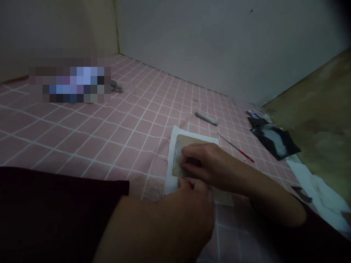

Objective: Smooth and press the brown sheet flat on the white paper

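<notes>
A brownish-grey flat sheet (192, 140) lies on a larger piece of white paper (171, 149) on the pink cloth. My right hand (205, 160) is over the middle of the sheet, fingers curled and thumb close to them. Whatever is between those fingertips is too dark to make out. Nearer to me, my left hand (189, 208) is closed in a pinch at the sheet's near left edge. Its fingertips sit just below the right hand, and what they hold is hidden. Both hands cover much of the sheet's lower part.
Past the paper lie a grey bar-shaped object (206, 118) and a thin tool with a red handle (246, 156). Black sheets (292, 142) and white paper (320, 186) run along the right wall. Scissors (117, 87) lie far left beside a blurred-out patch. Walls border the pink checked cloth (131, 135).
</notes>
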{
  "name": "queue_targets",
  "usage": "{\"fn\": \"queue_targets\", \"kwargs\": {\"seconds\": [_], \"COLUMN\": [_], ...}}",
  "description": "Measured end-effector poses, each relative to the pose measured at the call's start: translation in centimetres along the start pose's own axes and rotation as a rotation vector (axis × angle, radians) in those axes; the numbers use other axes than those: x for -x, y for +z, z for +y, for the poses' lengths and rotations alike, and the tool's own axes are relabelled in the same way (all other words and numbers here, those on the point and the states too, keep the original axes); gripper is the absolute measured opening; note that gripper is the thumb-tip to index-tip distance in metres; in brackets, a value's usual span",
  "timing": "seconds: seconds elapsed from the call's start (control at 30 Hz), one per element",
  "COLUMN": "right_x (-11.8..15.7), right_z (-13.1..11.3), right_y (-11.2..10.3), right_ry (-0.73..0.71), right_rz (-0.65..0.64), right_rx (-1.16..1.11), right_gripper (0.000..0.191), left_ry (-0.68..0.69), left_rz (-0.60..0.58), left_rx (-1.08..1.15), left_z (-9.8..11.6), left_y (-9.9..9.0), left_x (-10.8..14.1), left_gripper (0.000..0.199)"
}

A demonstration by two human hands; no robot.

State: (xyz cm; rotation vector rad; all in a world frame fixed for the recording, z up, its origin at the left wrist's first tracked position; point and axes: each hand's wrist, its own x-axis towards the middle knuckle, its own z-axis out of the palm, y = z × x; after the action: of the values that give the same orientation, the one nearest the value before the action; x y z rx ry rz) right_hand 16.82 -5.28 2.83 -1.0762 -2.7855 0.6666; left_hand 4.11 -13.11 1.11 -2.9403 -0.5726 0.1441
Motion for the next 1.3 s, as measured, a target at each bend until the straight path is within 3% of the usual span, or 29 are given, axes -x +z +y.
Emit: {"fn": "queue_targets", "kwargs": {"seconds": [0.17, 0.33, 0.5, 0.7, 0.87, 0.93, 1.07, 1.2, 1.3], "right_x": [-0.5, -0.1, -0.5, -0.2, -0.6, -0.5, 0.2, 0.3, 0.2], "right_z": [0.4, 0.0, 0.0, -0.1, 0.6, 0.5, 0.4, 1.6, 2.4], "right_y": [0.4, 0.0, 0.3, -0.1, 0.4, 0.4, -0.6, -1.4, -1.2], "right_ry": [0.054, 0.047, 0.089, 0.006, 0.063, 0.025, 0.064, 0.246, 0.285], "right_rz": [0.23, 0.002, 0.205, 0.0, 0.245, 0.187, 0.02, 0.166, 0.123], "right_rx": [0.016, -0.06, -0.023, 0.007, 0.06, 0.018, -0.146, -0.62, -0.947], "right_gripper": [0.012, 0.014, 0.012, 0.015, 0.012, 0.013, 0.013, 0.006, 0.011], "left_ry": [-0.023, -0.008, -0.016, -0.031, -0.007, -0.012, -0.039, -0.026, -0.041], "left_rz": [0.003, 0.031, -0.019, 0.037, 0.019, 0.041, 0.082, 0.099, 0.111], "left_rx": [0.008, 0.035, 0.052, 0.038, 0.025, 0.003, -0.022, 0.003, -0.001], "left_z": [0.1, 0.2, 0.2, 0.2, 0.0, -0.1, 0.0, 0.0, -0.1], "left_y": [0.2, 0.5, 0.4, 0.6, 0.4, 0.2, 0.2, 0.6, 0.8], "left_x": [-0.1, -0.1, -0.2, -0.2, 0.0, 0.2, 0.4, 0.3, 0.2], "left_gripper": [0.039, 0.042, 0.041, 0.04, 0.04, 0.039, 0.038, 0.04, 0.038]}}
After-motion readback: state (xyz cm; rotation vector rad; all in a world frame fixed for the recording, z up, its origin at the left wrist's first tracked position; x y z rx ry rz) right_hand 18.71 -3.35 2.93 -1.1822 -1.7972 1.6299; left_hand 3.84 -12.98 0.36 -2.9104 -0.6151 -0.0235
